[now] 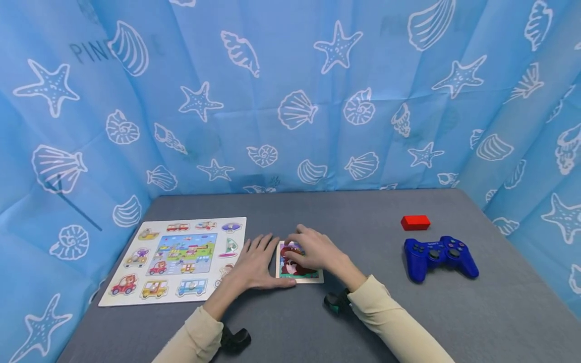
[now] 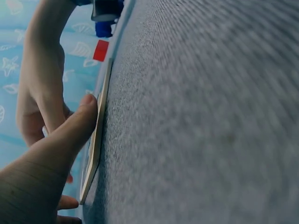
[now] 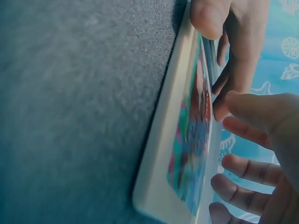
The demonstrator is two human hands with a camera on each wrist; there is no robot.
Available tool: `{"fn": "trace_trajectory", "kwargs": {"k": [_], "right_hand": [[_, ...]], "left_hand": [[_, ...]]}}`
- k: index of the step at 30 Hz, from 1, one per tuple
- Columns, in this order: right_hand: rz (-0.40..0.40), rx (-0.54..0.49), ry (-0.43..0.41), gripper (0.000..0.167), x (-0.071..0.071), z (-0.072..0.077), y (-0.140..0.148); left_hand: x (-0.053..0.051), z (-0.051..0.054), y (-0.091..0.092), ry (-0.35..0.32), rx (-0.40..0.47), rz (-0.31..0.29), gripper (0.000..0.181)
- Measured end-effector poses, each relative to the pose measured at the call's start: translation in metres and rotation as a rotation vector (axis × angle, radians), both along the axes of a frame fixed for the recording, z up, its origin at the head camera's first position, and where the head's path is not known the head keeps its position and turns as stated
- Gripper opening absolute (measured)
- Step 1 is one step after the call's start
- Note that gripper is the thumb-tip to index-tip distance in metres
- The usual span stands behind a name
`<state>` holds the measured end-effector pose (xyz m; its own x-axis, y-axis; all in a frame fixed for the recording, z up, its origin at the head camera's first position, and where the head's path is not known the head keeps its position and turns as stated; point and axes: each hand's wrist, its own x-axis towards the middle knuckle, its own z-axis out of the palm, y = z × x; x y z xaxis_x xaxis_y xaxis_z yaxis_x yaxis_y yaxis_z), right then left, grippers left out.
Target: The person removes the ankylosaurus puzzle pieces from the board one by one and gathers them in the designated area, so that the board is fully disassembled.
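A small square picture puzzle [image 1: 296,271] with a pale wooden border lies flat on the grey table between the hands. Its picture shows a reddish-brown figure on a green and purple ground, partly covered by the right hand. The left hand [image 1: 255,264] spreads along the puzzle's left side, its extended thumb [image 2: 86,112] touching the near edge. Above the puzzle, the right hand [image 1: 315,250] has loosely bent fingers [image 3: 254,170] spaced apart. Nothing shows between them in the right wrist view, and whether the fingertips touch the picture is hard to tell.
A larger knob puzzle board [image 1: 154,280] with vehicle pieces lies left of the left hand. On the right are a red block [image 1: 415,222] and a blue game controller [image 1: 438,256]. A blue curtain [image 1: 290,146] with shell prints borders the table.
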<state>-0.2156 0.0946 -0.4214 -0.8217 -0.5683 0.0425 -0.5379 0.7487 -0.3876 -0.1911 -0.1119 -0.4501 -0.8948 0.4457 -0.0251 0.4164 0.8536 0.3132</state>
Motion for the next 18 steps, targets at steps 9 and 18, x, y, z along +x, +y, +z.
{"fn": "trace_trajectory", "kwargs": {"k": [9,18], "right_hand": [[-0.003,0.04,-0.012,0.036,-0.004,-0.005,-0.012],[-0.038,0.08,-0.003,0.035,-0.008,-0.008,-0.017]], "left_hand": [[-0.001,0.0,0.002,0.01,-0.01,-0.007,0.11],[-0.002,0.001,0.001,-0.007,-0.011,-0.002,0.11]]}}
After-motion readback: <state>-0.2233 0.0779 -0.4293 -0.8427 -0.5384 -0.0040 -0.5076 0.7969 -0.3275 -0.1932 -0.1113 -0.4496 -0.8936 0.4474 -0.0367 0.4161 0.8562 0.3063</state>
